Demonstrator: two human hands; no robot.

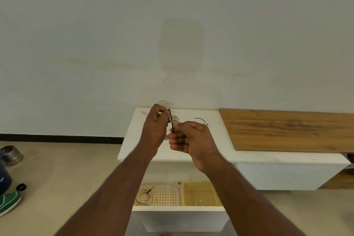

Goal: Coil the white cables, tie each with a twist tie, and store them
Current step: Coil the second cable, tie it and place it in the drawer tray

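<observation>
Hands raised together above white counter (191,151), close to the plain wall. Left hand (154,130) with fingers curled, pinching upper end of thin dark brown twist tie (171,121); right hand (191,140) with fingers curled, pinching lower end of same tie; tie held nearly upright between the two. Loose white cable (175,119) on counter just behind the hands, largely hidden by them; whether left hand also holds it cannot be told. Second dark twist tie (201,120) lying on counter just beyond right hand, apart from it. Brown wood-grain board (287,130) resting on counter to the right. Open white drawer (178,208) below counter, between the forearms: perforated beige plastic tray (164,195) at left, holding coiled white cable (142,196) bound with dark tie; yellowish translucent plastic bin (201,193) just beside the tray at right. On beige floor at far left: round metal tin (11,155), green shoe (9,202), small black cap (21,187)
</observation>
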